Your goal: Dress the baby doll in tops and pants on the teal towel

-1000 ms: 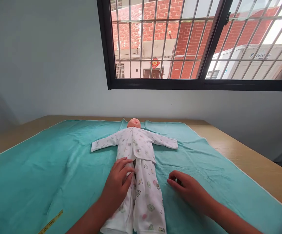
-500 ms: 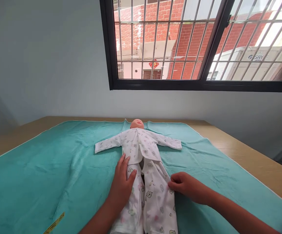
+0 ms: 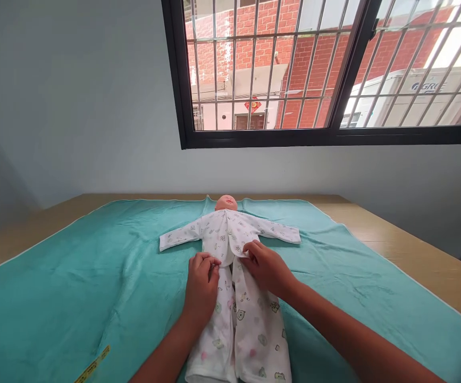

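Note:
A baby doll (image 3: 226,202) lies on its back, head at the far end, in a white printed baby top (image 3: 216,236) with both sleeves spread wide. Below the top's hem are white baby trousers (image 3: 254,330) with animal prints, legs toward me. My left hand (image 3: 201,287) is closed at the top's left hem, thumb and fingers pinching its edge. On the other side my right hand (image 3: 268,268) has its fingers closed on the right front hem, over the trousers' waist. The doll's hands and feet do not show.
A teal blanket (image 3: 74,287) with some creases covers most of the wooden table (image 3: 405,239). A yellow measuring strip (image 3: 92,364) lies at the near left. Behind the table stand a grey wall (image 3: 74,106) and a barred window with a black frame (image 3: 254,139).
My right hand has moved up and left from the trouser leg's outer side to the top's hem. My left hand's fingers have curled in from lying flat to pinching the hem.

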A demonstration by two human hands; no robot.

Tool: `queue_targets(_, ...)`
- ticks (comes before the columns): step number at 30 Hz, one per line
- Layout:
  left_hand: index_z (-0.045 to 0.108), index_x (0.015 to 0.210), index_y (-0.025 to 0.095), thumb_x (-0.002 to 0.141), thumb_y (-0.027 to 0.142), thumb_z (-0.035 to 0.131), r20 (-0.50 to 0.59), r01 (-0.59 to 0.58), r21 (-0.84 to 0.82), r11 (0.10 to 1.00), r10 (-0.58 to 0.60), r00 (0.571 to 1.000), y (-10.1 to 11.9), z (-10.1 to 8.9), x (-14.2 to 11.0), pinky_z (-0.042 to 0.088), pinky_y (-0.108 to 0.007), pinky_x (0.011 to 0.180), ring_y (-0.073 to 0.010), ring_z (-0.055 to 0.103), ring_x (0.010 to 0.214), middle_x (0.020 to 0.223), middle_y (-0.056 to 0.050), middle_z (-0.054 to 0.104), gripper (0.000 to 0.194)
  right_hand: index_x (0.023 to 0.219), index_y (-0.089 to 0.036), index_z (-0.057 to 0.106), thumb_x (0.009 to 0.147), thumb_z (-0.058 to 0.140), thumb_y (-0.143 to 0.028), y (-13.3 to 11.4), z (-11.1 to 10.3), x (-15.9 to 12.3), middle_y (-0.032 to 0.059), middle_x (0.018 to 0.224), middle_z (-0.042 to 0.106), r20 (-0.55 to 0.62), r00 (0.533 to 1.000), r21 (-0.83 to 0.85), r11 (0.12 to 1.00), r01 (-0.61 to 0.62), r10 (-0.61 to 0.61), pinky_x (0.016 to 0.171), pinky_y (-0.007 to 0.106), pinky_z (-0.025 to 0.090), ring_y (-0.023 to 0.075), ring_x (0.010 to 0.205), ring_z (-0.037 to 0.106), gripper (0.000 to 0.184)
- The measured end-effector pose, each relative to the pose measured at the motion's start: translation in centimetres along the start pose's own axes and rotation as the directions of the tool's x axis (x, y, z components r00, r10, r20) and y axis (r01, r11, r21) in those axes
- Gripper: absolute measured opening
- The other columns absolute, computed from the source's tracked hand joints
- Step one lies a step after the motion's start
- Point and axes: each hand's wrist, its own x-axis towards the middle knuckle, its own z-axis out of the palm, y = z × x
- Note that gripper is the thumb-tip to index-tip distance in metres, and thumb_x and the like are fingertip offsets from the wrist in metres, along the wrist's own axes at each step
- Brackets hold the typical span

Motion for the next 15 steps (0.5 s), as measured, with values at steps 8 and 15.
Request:
queue_targets(8,0.059,0.088,0.022,0.085,0.025,0.054,-0.002,0.042,0.035,0.999,-0.042,0.999,-0.3,-0.2,0.3,0.045,-0.042,0.092,-0.0243,0.048,0.106,0.107,-0.006,0.050,0.007,0.092,-0.022,0.059,0.100,0.031,-0.031,1.8,2.2,-1.4,0.0063,0.089,0.058,-0.076,0.976,-0.019,0.979,0.203,-0.204,0.069,0.028,0.041,0.0154,0.072,0.052,0.031)
queue_targets(15,0.055,0.088,0.022,0.094,0.031,0.044,0.033,-0.070,0.011,0.997,0.070,0.997,-0.5,-0.7,0.1,0.040,-0.042,0.098,-0.0230,0.046,0.113,0.113,-0.007,0.053,0.016,0.105,-0.023,0.062,0.097,0.039,-0.026,2.6,2.1,-2.3,0.0078,0.096,0.058,-0.107,0.964,0.149,0.955,0.256,-0.242,0.073,0.030,0.047,0.0171,0.080,0.056,0.024)
